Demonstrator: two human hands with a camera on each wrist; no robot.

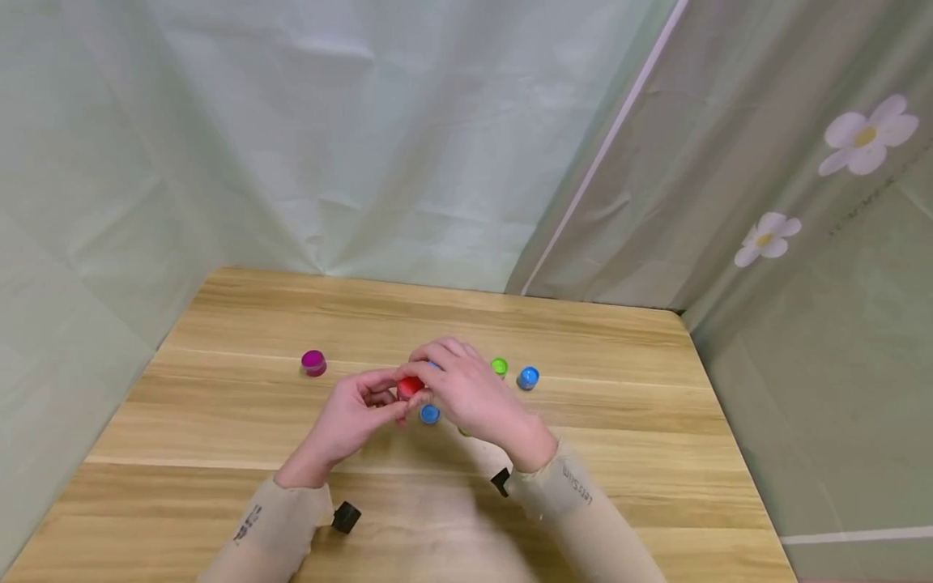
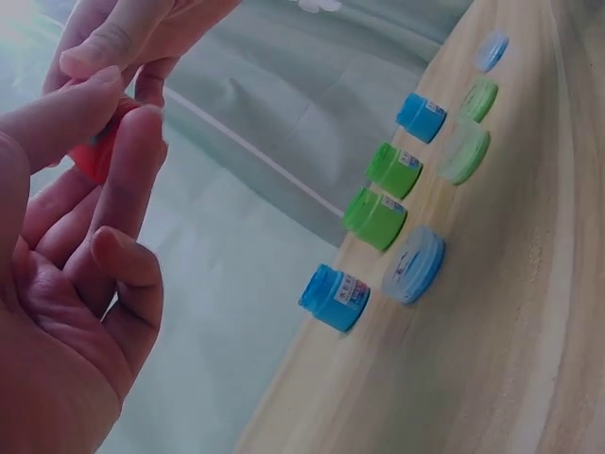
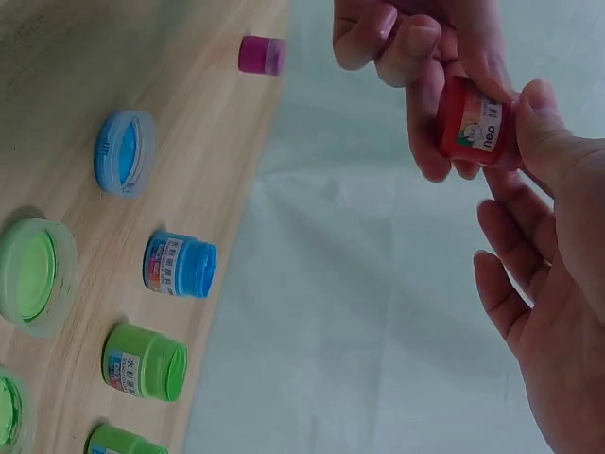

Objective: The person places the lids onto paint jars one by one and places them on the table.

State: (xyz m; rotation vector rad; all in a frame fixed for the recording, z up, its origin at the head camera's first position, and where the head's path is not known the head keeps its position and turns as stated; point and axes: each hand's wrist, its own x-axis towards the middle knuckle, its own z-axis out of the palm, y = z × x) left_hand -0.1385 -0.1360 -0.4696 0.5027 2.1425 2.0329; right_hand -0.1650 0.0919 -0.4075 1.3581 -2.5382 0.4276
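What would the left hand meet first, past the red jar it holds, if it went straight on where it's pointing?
Most likely the right hand, just across the red jar from the left hand, though the head view leaves exact depth unclear.

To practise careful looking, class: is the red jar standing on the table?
No, the left hand and right hand hold the red jar up between them, above the table.

I hold a red paint jar (image 3: 456, 118) of smooth plastic, its label (image 3: 482, 128) like printed paper. The blue jar (image 3: 180, 265) and green jar (image 3: 144, 362) look glossy plastic, the lid (image 2: 414, 266) translucent plastic. My tabletop (image 1: 619, 478) is smooth, wood-grained; the curtain (image 1: 408, 146), creased with a faint sheen; my sleeve (image 1: 583, 506), matt cloth.
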